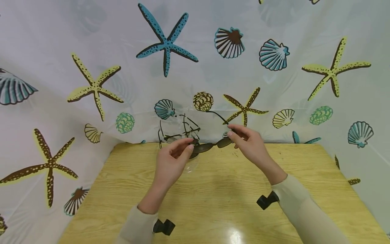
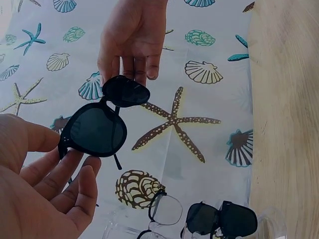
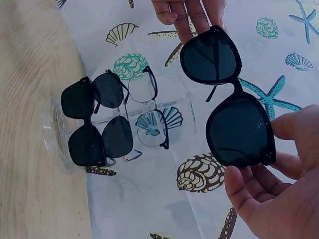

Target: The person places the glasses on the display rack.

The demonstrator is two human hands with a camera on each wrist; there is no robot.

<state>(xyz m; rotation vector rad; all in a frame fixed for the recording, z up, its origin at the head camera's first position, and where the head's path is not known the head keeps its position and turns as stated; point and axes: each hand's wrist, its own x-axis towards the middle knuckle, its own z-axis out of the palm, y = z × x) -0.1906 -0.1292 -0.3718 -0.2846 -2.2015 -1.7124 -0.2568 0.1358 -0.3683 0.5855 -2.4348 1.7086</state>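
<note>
Both hands hold one pair of black sunglasses (image 1: 203,148) by its two ends, above the back of the table. My left hand (image 1: 171,162) pinches the left end between thumb and index finger; in the left wrist view its other fingers spread below the dark lens (image 2: 97,130). At the opposite end, my right hand (image 1: 250,145) pinches the frame near the hinge, thumb and fingers at the corner in the right wrist view. One dark temple arm (image 1: 217,115) points away toward the cloth, unfolded.
Behind the hands, a clear plastic stand (image 3: 57,142) carries black sunglasses (image 3: 79,102), another dark-lensed pair (image 3: 117,137) and clear-lensed glasses (image 3: 154,128). The wooden table (image 1: 213,203) ends at a white cloth (image 1: 201,74) printed with starfish and shells.
</note>
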